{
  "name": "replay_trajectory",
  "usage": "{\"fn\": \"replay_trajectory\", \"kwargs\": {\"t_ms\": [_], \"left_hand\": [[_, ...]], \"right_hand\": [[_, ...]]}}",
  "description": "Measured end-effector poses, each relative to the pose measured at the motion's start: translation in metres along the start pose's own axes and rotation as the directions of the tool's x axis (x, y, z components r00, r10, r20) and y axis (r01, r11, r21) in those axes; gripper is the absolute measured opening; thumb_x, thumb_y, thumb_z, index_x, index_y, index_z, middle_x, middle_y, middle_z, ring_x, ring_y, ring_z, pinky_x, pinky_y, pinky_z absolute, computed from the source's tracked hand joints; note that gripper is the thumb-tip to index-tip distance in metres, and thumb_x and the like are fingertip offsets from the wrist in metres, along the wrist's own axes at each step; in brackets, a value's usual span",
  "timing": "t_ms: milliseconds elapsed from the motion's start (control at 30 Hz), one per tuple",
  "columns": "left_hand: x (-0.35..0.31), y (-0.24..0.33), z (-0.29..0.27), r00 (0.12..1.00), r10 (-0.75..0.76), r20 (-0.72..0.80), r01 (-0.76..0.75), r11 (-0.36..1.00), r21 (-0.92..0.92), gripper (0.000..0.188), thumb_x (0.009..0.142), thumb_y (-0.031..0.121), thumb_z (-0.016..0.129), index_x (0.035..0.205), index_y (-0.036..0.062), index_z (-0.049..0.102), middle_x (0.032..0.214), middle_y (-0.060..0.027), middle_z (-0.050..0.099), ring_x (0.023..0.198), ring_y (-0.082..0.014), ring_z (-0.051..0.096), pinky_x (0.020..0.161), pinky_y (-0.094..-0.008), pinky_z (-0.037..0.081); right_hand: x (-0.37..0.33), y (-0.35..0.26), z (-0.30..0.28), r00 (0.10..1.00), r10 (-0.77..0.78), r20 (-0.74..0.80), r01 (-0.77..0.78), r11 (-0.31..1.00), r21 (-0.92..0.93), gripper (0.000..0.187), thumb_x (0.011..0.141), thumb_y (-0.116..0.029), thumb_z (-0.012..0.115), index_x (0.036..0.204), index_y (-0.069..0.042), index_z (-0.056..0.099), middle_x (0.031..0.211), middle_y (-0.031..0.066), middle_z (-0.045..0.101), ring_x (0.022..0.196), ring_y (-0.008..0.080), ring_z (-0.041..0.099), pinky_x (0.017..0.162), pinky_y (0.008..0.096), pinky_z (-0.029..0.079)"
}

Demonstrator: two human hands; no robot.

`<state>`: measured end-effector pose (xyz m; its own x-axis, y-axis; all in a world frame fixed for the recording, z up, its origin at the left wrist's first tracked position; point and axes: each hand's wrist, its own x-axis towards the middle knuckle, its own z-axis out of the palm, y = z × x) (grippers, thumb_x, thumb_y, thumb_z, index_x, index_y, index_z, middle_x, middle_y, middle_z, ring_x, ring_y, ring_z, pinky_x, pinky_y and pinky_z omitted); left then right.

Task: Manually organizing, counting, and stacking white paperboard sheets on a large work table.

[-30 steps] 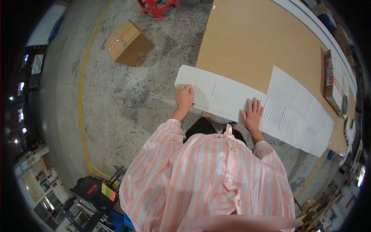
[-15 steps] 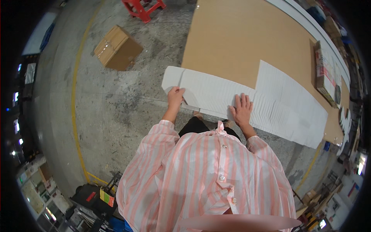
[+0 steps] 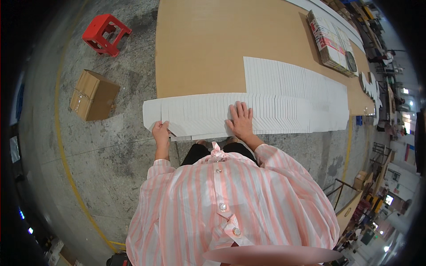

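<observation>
A long row of overlapping white sheets lies fanned out along the near edge of a large brown-topped table. At the row's left end, my left hand is closed, with thumb and fingers pinching the near edge of a white sheet there. Further right, my right hand lies flat, palm down and fingers spread, on top of the fanned sheets. To the right the row widens into a taller section of sheets. How many layers lie under my palm is hidden.
A stack of flattened printed cartons sits at the table's far right, with white cut shapes near the edge beside it. On the concrete floor to the left stand a cardboard box and a red plastic stool.
The whole view has turned and shifted, so the table, box and stool appear further left. Both hands keep about the same places on the white sheets, the left pinching, the right flat.
</observation>
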<state>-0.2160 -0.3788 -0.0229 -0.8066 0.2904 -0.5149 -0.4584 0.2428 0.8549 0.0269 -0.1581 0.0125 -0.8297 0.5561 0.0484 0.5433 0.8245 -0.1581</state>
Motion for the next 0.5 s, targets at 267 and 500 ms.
{"fn": "replay_trajectory", "kwargs": {"t_ms": [267,500], "left_hand": [[0.0025,-0.0053,-0.0018,1.000,0.003,-0.014,-0.004,1.000,-0.022,0.005,0.078,0.009,0.057,0.079,0.0043,0.056,0.066,0.0009,0.053,0.054,-0.0082,0.051,0.046,-0.0216,0.042],[-0.0014,-0.0008,0.0031,0.999,0.011,-0.049,-0.015,0.996,-0.084,0.004,0.077,0.008,0.058,0.075,0.0042,0.055,0.062,0.0025,0.049,0.051,-0.0064,0.045,0.043,-0.0202,0.035]], "right_hand": [[0.0011,-0.0010,0.0001,1.000,-0.007,0.010,0.007,1.000,0.015,0.064,0.075,-0.039,0.057,0.128,-0.009,0.037,0.135,0.0171,0.027,0.126,0.0361,0.022,0.095,0.0593,0.019],[0.0015,-0.0018,-0.0007,1.000,0.003,0.020,-0.003,1.000,0.018,0.064,0.076,-0.038,0.056,0.129,-0.009,0.035,0.136,0.0164,0.026,0.126,0.0363,0.022,0.096,0.0577,0.018]]}}
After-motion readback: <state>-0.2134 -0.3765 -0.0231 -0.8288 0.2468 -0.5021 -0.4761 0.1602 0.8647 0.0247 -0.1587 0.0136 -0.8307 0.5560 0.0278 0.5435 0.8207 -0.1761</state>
